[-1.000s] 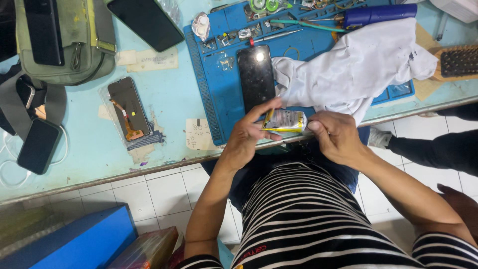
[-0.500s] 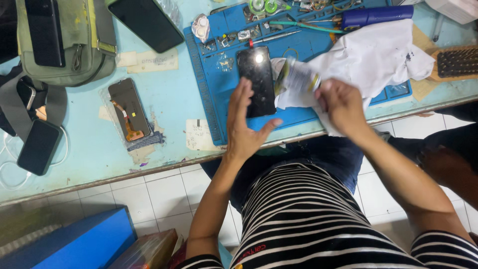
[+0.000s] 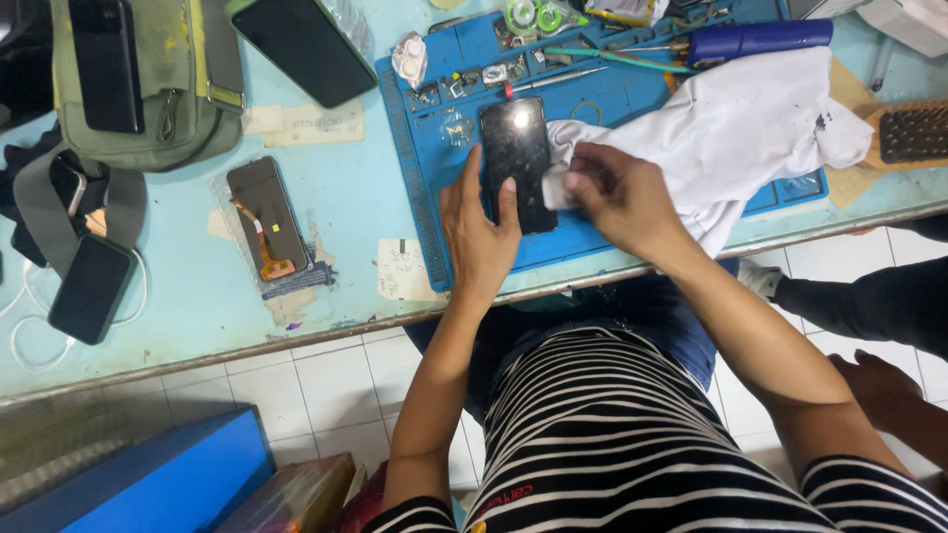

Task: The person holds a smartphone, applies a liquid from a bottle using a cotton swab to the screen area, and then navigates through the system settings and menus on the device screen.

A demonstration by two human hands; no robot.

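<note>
Both hands (image 3: 481,232) (image 3: 622,197) now lower on black phone (image 3: 515,158), right grip pinching white cloth (image 3: 731,138), left spread.

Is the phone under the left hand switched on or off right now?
Off, as far as shows: the phone lies flat on the blue mat, its screen black with only a glare spot. The left hand steadies it.

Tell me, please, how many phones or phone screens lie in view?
5: phone under left hand; one top; screen part; one on bag; one far left. More may be hidden.
</note>
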